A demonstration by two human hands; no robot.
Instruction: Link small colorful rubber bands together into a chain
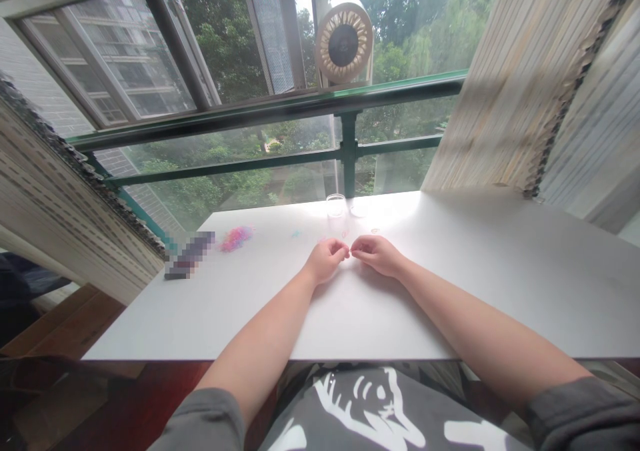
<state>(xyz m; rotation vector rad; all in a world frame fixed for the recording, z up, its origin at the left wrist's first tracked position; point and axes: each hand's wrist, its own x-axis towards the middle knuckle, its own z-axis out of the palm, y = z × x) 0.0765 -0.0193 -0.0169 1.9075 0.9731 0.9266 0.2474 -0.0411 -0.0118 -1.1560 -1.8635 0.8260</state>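
Fingertips of my left hand (pixel 327 260) and my right hand (pixel 379 255) meet almost tip to tip over the white table (pixel 260 304). Both are closed in a pinch, and whatever lies between the fingers is too small to make out. Just beyond them stands a clear cup (pixel 336 212), with a low clear round piece (pixel 359 211) to its right. A tiny pinkish loop (pixel 345 233) lies close in front of the cup. Behind my right hand is a small brownish ring (pixel 375 231).
On the left lies a pile of small pink, purple and orange pieces (pixel 237 238). Near it is a dark pixelated object (pixel 191 255). Small teal bits (pixel 297 234) sit between pile and cup. A round fan (pixel 344 43) stands by the window above a green railing (pixel 349 147).
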